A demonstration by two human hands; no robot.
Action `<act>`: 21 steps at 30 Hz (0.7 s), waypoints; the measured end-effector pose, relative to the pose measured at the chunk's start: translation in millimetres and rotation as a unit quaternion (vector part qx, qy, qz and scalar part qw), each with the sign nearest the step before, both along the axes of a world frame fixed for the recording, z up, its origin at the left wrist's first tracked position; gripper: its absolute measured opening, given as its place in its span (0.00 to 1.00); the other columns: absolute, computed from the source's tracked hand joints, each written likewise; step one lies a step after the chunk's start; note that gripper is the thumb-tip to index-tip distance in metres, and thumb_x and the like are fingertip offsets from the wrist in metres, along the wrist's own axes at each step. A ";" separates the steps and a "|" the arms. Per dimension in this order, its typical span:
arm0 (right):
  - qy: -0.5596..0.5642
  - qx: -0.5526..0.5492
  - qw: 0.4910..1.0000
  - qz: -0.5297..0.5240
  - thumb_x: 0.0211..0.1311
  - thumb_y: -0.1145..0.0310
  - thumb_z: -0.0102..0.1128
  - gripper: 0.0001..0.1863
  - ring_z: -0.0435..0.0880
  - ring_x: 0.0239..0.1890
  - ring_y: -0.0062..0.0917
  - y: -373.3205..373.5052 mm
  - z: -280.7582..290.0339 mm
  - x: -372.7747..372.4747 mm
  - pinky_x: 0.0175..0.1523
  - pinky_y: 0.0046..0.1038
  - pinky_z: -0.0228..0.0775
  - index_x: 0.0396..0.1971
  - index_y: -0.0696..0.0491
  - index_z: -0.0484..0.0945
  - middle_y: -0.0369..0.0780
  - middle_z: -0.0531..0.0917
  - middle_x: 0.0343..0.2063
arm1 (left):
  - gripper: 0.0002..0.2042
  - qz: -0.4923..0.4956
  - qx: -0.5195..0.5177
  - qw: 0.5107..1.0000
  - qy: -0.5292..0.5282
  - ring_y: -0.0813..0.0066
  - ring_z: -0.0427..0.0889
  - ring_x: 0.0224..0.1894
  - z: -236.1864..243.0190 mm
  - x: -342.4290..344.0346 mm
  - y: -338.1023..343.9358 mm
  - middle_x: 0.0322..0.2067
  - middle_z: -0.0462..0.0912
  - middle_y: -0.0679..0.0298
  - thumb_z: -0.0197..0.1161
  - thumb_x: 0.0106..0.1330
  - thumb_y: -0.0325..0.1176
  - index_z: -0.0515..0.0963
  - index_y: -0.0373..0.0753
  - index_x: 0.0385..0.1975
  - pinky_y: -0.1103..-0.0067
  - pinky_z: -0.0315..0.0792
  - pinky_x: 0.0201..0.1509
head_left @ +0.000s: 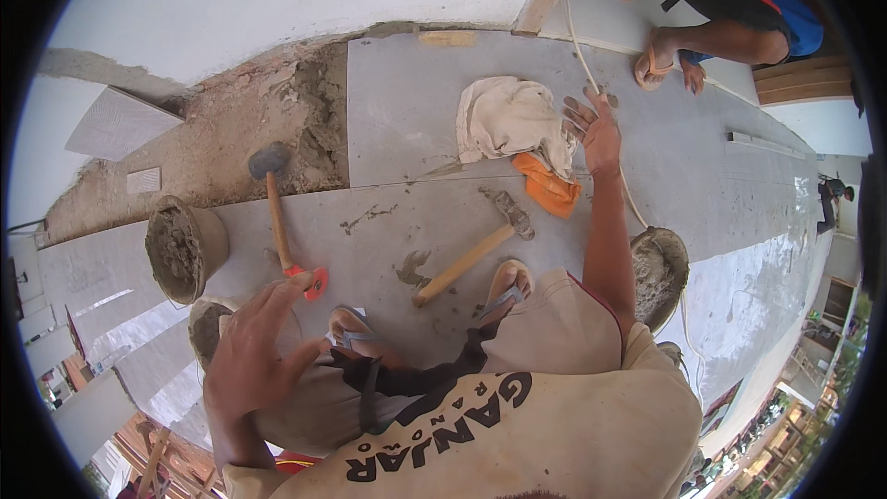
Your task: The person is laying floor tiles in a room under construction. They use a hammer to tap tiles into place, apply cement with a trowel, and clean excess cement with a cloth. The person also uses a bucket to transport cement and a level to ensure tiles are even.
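My left hand [254, 346] is held above my left thigh, its thumb apart from the fingers and nothing visible in it. Its fingertips are nearest a small red object [316, 283] beside the handle end of a rubber mallet [275, 217]. My right hand [594, 129] reaches forward with spread, mortar-smeared fingers, holding nothing. It is close to a crumpled beige cloth [504, 115] and a white cord [580, 51]. An orange cloth [547, 187] lies below the beige one. Between my feet and the cloths rests a mortar-caked hammer [471, 259] with a wooden handle.
Mortar buckets [212, 240] stand at my left, and another bucket [679, 263] is at my right. Large grey tiles [407, 102] border a rough mortar bed [249, 120] along the white wall. A loose tile [115, 125] leans far left. A co-worker's foot [654, 60] is at the upper right.
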State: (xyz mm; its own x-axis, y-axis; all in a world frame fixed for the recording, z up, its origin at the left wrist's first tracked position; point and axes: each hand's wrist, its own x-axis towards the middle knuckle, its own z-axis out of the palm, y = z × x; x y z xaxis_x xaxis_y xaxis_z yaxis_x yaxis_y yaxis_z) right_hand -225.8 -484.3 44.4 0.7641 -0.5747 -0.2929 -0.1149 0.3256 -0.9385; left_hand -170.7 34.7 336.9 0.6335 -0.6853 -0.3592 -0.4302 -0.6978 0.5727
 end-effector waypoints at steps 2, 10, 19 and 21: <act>0.206 -0.282 0.935 0.063 0.63 0.41 0.59 0.46 0.73 0.61 0.44 18.8 -31.5 6.1 0.61 0.43 0.71 0.72 0.54 0.55 0.54 0.69 0.63 | 0.34 0.005 -0.012 1.000 0.007 0.47 0.76 0.59 0.7 -1.8 1.2 0.56 0.78 0.48 0.73 0.51 0.32 0.70 0.34 0.61 0.64 0.70 0.61; 0.357 -0.547 0.751 0.098 0.55 0.51 0.67 0.45 0.65 0.64 0.56 138.2 -54.6 19.9 0.60 0.56 0.67 0.71 0.49 0.58 0.53 0.65 0.64 | 0.34 0.018 0.018 1.000 0.000 0.46 0.75 0.59 3.4 -6.9 11.5 0.56 0.78 0.48 0.73 0.52 0.34 0.70 0.34 0.62 0.64 0.70 0.62; 0.081 -0.390 0.786 0.473 0.50 0.67 0.66 0.39 0.76 0.58 0.45 267.6 -74.6 18.6 0.61 0.42 0.69 0.65 0.50 0.65 0.51 0.76 0.55 | 0.31 -0.024 -0.026 0.999 0.021 0.48 0.79 0.51 7.5 7.5 -9.1 0.51 0.79 0.50 0.70 0.58 0.38 0.70 0.35 0.61 0.64 0.73 0.54; 0.060 -0.253 0.845 0.468 0.50 0.67 0.66 0.37 0.76 0.58 0.42 264.2 -31.1 24.1 0.62 0.39 0.68 0.64 0.52 0.66 0.50 0.77 0.54 | 0.31 -0.019 -0.017 1.000 0.004 0.47 0.79 0.52 5.6 7.0 -7.0 0.52 0.79 0.49 0.71 0.57 0.36 0.70 0.34 0.60 0.64 0.73 0.56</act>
State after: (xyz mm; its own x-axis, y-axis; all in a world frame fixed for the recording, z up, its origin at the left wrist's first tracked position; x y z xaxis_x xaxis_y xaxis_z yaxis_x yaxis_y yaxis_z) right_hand -201.7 -220.1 13.4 0.9352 0.1904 -0.2985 -0.2040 -0.3993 -0.8938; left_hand -163.8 27.7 342.5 0.6038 -0.7212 -0.3397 -0.4514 -0.6605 0.6000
